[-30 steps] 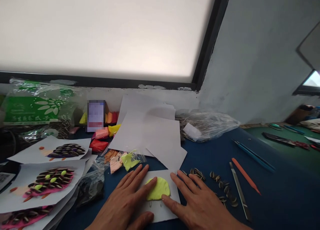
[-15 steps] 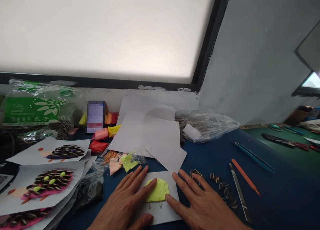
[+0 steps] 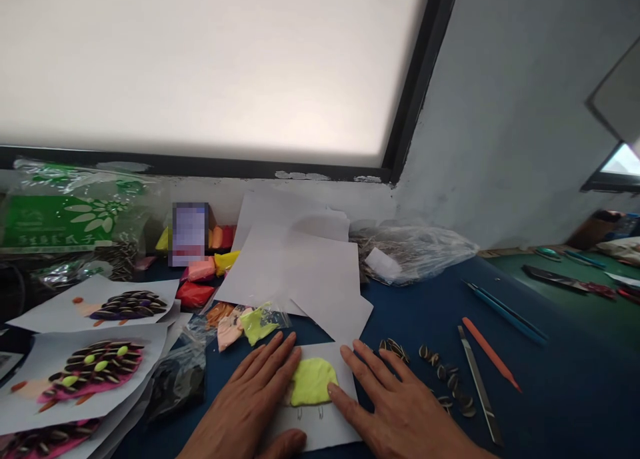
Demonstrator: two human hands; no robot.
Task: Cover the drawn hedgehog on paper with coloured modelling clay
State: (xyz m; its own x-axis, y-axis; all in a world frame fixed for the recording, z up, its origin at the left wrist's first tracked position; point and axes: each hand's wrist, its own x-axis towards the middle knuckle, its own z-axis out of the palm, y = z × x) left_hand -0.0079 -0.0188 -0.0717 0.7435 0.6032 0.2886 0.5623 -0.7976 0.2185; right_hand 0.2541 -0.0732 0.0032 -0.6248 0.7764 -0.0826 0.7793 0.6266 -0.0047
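Observation:
A flattened patch of yellow-green clay [image 3: 314, 382] lies on a small white sheet of paper [image 3: 325, 432], with two small drawn marks below it. My left hand [image 3: 255, 399] lies over the sheet's left side, fingers stretched forward beside the clay. On the right side rests my right hand [image 3: 395, 406], fingers spread, its thumb touching the clay's right edge. Neither hand grips anything. Striped sunflower seeds [image 3: 450, 376] lie just right of my right hand. An opened packet of yellow-green clay [image 3: 259, 322] is beyond my left fingertips.
Finished hedgehog pictures [image 3: 95, 372] with seed spines are stacked at left. White papers [image 3: 300, 266] lie at the back, near a plastic bag [image 3: 415, 249]. Blue tweezers [image 3: 507, 312], an orange tool [image 3: 493, 354] and a metal blade-like tool [image 3: 480, 386] lie right. A green seed bag [image 3: 65, 219] stands back left.
My left index finger has drawn back leftward off the clay, uncovering its left part. My right hand stays nearly in place, its thumb still at the clay's edge.

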